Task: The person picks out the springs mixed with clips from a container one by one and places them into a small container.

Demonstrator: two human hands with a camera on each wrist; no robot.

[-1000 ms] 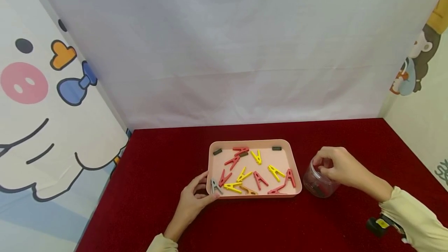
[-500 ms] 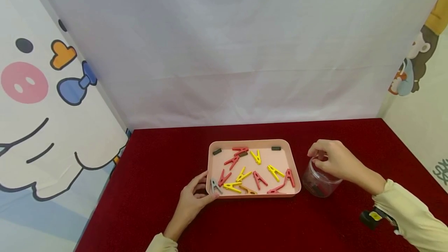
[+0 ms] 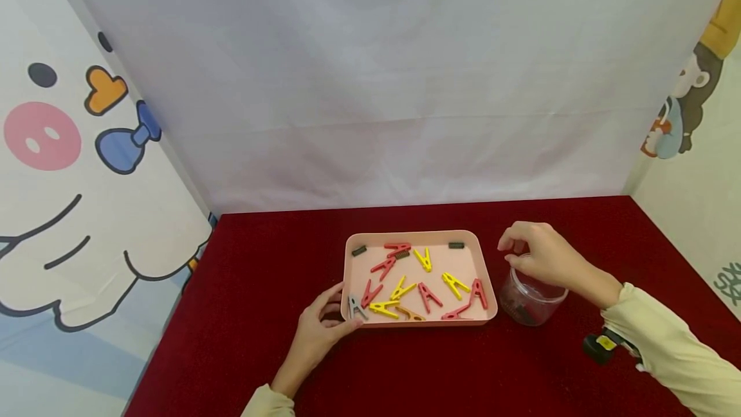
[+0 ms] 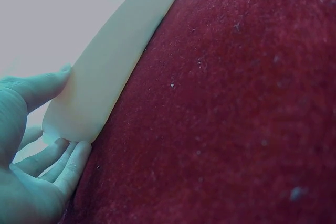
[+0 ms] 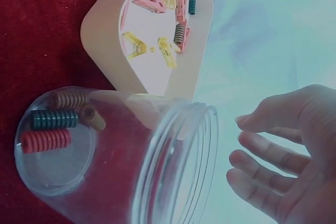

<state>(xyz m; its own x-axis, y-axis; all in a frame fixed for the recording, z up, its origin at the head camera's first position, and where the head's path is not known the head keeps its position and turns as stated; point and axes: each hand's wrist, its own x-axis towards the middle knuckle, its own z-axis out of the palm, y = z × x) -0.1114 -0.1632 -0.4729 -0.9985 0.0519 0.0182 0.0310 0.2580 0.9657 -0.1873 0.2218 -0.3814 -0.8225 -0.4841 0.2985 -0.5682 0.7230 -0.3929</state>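
The right hand is hovering over the upright jar, fingers loosely bent, apparently holding nothing; leftward, the tray is lying lengthwise side to side, the left hand pinching its near-left corner. Overhead, the jar's springs are blurring into dark smudges.

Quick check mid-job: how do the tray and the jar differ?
The tray is pink and opaque; the jar is clear.
The tray is shallow and rectangular, while the jar is round and deeper.
The tray holds clips and springs; in the jar only springs show.
The left hand grips the tray, but the right hand is above the jar.
Both stand open-topped on red cloth.
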